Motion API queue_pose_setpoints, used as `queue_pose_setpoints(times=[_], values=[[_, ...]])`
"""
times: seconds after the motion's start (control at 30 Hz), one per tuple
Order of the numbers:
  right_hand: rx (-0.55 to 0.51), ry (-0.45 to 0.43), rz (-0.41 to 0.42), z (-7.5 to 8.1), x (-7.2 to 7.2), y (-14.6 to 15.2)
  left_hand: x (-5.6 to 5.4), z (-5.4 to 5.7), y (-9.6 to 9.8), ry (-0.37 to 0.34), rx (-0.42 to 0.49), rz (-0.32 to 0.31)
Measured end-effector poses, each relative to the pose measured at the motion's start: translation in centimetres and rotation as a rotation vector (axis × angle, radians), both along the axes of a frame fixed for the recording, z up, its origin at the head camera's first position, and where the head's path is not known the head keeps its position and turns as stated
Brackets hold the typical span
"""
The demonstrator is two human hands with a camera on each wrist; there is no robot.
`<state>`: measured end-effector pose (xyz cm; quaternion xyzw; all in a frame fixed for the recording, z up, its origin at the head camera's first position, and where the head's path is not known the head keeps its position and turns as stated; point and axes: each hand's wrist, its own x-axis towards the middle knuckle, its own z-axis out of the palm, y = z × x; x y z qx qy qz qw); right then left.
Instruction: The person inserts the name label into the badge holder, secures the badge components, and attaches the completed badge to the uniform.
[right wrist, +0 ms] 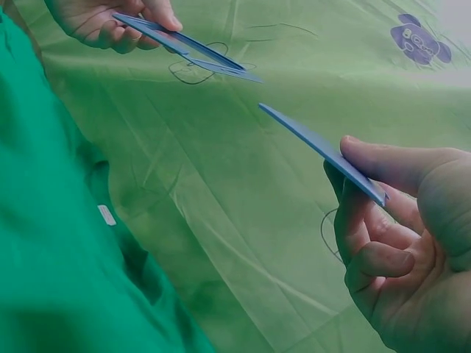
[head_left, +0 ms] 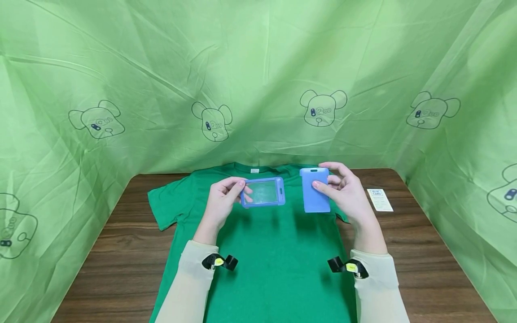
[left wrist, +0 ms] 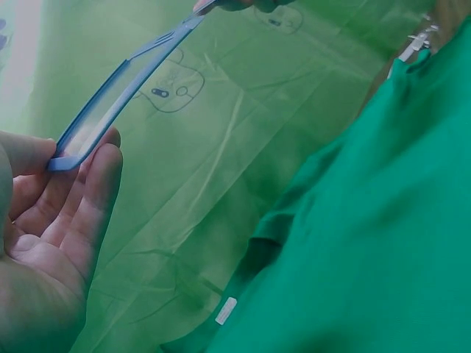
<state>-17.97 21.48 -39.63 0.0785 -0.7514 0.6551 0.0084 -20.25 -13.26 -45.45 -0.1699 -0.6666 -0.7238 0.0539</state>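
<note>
Clamping the thumb and fingers of the left hand (head_left: 223, 197) on one end of a blue frame (head_left: 260, 194), pressing the thumb on the near corner and setting the other fingers behind; showing some of those fingers through the clear window. Pointing the frame's slotted end away from the left palm, toward the right hand (head_left: 345, 188). Pinching there a flat blue panel (head_left: 315, 197), laying the thumb across the face turned to the head camera, reaching one finger to the top edge near the right corner and bending the others behind. Holding the panel upright in the head view, slot uppermost, and the frame lengthwise, roughly level; leaving the two near each other but apart, with a gap showing in the head and right wrist views. Suspending both above a green T-shirt (head_left: 278, 251), casting soft shadows on its cloth. Showing a small white label (head_left: 254, 170) at its collar, on the far side. Wearing pale sleeves, and a black strap (head_left: 218, 261) at each wrist. Seeing, farther right, a white printed card (head_left: 379, 200) lying on the brown table (head_left: 117, 251), apart from the right hand. Facing a green curtain (head_left: 258, 67) bearing outlined bear heads.
</note>
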Motion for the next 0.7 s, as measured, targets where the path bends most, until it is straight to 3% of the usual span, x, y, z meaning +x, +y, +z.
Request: queue_pose_setpoints(times=[0.5,0.7], values=[[0.015,0.055,-0.008,-0.1,0.1,2.1,-0.1,0.1,0.0,0.004,0.010,0.003],[-0.051,0.054,-0.014,0.0,0.3,3.8,0.0,0.2,0.0,-0.002,0.012,0.005]])
